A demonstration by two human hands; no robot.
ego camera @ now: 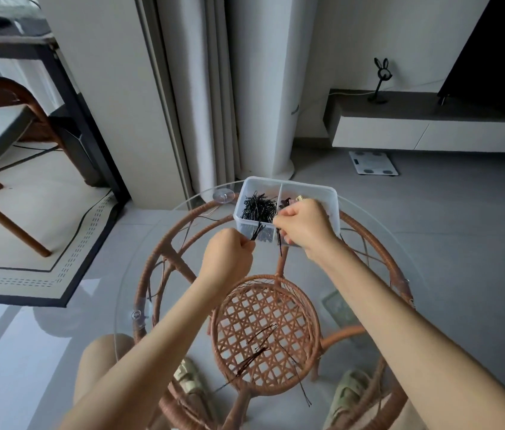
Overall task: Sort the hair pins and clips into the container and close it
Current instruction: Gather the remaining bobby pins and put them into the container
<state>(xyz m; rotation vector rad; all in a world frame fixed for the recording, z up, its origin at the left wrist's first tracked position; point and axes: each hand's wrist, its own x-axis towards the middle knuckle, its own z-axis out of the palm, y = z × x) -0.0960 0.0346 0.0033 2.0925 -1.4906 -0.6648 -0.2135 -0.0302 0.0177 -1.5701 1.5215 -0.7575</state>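
Black hair pins [257,233], a small bunch, are pinched in the curled fingers of the left hand [229,259]. At three o'clock from it, the right hand [304,225] pinches a single pin [279,246] that hangs downward. Both hands meet the near edge of a clear plastic container [322,189], rectangular and divided. Its left compartment holds a heap of pins [259,207]; the right holds clips [285,201], partly hidden. At six o'clock, loose pins [257,352] lie on the round glass tabletop [369,249] over a woven rattan frame [152,259]. Below is a grey tiled floor [462,228].
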